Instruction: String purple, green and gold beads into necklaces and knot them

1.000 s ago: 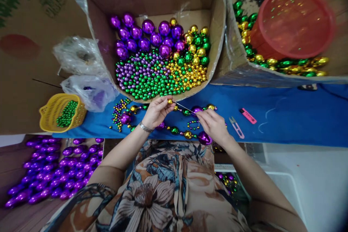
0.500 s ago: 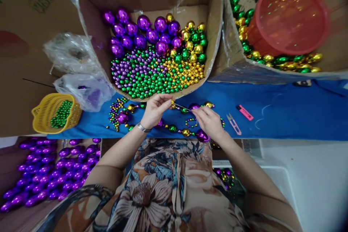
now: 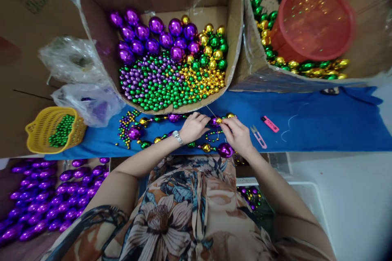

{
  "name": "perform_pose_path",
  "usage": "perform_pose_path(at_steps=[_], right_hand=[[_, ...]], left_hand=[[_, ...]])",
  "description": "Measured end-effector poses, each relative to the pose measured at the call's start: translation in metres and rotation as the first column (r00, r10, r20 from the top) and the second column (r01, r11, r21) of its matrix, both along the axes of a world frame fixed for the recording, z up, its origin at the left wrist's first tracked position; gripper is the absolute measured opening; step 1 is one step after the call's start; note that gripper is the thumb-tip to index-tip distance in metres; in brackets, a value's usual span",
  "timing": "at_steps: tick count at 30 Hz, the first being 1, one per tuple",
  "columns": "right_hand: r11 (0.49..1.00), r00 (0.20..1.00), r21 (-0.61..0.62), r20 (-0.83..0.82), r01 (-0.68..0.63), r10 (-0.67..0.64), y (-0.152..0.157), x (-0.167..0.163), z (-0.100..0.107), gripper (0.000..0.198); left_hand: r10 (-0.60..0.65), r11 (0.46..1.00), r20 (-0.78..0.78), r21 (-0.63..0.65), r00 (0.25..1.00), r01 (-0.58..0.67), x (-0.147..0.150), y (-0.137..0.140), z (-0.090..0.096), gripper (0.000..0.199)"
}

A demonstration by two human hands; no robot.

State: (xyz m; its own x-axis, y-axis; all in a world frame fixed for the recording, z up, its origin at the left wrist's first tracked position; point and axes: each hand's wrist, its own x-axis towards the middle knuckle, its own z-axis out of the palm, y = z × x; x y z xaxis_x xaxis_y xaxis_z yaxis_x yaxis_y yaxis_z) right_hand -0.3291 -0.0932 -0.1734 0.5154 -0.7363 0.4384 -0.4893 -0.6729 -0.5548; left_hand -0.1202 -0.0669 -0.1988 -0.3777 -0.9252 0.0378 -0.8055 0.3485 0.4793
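Note:
My right hand (image 3: 238,134) is closed in a pinch at a small gold bead (image 3: 218,121). A thin pale line, string or needle, rises up and left from that bead. My left hand (image 3: 194,128), a watch at its wrist, hovers just to the left with fingers curled together; what they hold, if anything, is hidden. Under and around both hands lies a strand of purple, green and gold beads, with a large purple bead (image 3: 225,150) near the cloth's front edge. A small loop of tiny beads (image 3: 211,138) rests between the hands.
Behind stands a cardboard box (image 3: 237,57) of sorted beads, beside another holding a red tub (image 3: 312,24). Loose small beads (image 3: 125,128) and a yellow basket (image 3: 33,136) are at left. Pink thread snips (image 3: 259,137) and a pink case (image 3: 270,124) lie at right on blue cloth (image 3: 321,122).
My left hand has moved right and down, close to my right hand. The gold bead that was at my left fingertips is now at my right fingertips. The view has shifted slightly.

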Motion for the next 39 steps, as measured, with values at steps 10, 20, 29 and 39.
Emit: perform_pose_path(at_steps=[10, 20, 29, 39], right_hand=[[0.994, 0.996, 0.094, 0.06, 0.065, -0.07, -0.003, -0.006, 0.016, 0.013], [0.96, 0.964, 0.237, 0.18, 0.149, -0.195, -0.005, -0.016, 0.007, 0.014], [0.883, 0.818, 0.456, 0.463, 0.11, -0.341, -0.019, -0.019, 0.006, 0.018], [0.861, 0.686, 0.491, 0.582, 0.131, -0.436, -0.04, -0.037, -0.003, 0.024]], left_hand=[[0.017, 1.0, 0.166, -0.029, 0.986, -0.012, -0.003, -0.004, -0.005, 0.025], [0.041, 0.996, 0.184, -0.081, 0.982, -0.026, -0.008, -0.003, -0.011, 0.022], [0.064, 0.997, 0.064, -0.057, 0.996, -0.06, -0.009, -0.005, -0.007, 0.017], [0.214, 0.973, -0.43, 0.169, 0.877, -0.155, 0.004, -0.02, 0.004, 0.013]])
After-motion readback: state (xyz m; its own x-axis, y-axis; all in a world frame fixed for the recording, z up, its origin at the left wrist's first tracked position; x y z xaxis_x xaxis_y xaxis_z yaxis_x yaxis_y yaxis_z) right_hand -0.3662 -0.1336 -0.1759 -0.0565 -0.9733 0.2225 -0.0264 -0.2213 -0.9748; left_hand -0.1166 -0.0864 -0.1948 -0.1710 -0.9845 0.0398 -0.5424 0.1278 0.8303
